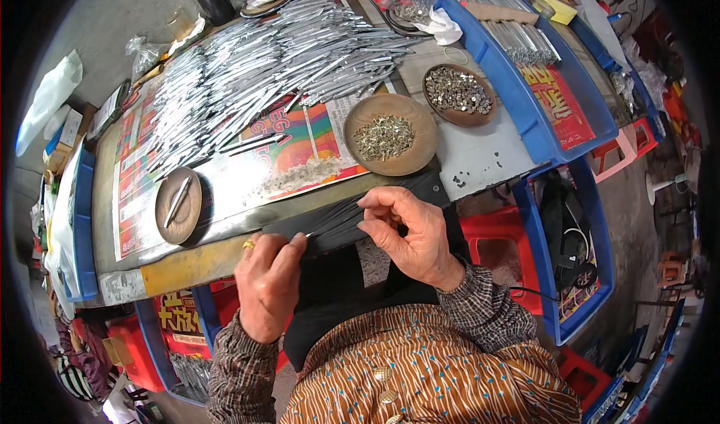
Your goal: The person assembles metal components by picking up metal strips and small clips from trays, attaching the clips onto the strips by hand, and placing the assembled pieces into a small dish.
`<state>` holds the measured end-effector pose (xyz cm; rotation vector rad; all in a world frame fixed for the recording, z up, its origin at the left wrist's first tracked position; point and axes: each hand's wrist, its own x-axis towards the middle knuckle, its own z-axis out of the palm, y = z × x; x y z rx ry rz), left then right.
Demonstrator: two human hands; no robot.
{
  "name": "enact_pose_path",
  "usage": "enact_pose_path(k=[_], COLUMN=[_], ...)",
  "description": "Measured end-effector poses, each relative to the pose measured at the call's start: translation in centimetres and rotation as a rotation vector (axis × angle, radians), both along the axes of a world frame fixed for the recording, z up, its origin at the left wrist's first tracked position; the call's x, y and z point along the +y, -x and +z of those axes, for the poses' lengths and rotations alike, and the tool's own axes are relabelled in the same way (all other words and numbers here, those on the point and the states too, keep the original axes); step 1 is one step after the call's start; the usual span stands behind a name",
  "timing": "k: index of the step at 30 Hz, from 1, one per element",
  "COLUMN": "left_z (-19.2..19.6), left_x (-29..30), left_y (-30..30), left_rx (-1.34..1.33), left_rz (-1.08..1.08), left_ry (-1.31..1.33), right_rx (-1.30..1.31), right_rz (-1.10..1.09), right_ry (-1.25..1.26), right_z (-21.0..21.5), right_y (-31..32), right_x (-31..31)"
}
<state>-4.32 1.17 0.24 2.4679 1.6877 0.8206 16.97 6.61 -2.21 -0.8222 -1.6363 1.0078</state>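
Note:
My left hand [268, 278], with a ring on one finger, is closed near the table's front edge. A small silvery tip shows at its fingertips; the rest of what it holds is hidden. My right hand [409, 233] is raised over a dark cloth [330, 221] at the edge. Its thumb and forefinger stand apart, the other fingers curl, and nothing shows between them. Beyond it sits a round wooden bowl [356, 113] of small brass-coloured pieces. A darker bowl [491, 109] of small silvery pieces stands farther right. At left, a small wooden dish [169, 225] holds a pen-like metal rod [178, 201].
A large pile of thin metal rods [262, 64] covers the far side of the table, on printed sheets. Blue trays [480, 30] with more rods stand at right. Below the table are a red stool [491, 229] and a blue bin [536, 251] with cables.

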Motion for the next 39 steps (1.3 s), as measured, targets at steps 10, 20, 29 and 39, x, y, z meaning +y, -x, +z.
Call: enact_pose_path(k=[10,20,29,39], left_z=[-1.2,-0.6,-1.1,-0.6], left_x=[3.3,0.7,3.6,1.5], left_y=[-4.2,-1.2,-4.5,-3.9], left_rx=[-0.017,0.010,0.055,-0.524], left_rz=[-0.111,-0.020,-0.058,0.001], left_ry=[-0.061,-0.048,-0.094,0.042], right_rx=[0.020,0.007,-0.051,-0.114], right_rz=[-0.019,-0.021,-0.064,-0.038], right_ry=[-0.025,-0.100,-0.181,-0.254], right_z=[-0.1,-0.3,-0.2,0.2], right_y=[0.0,0.1,0.4,0.8], right_x=[0.0,0.1,0.0,-1.2])
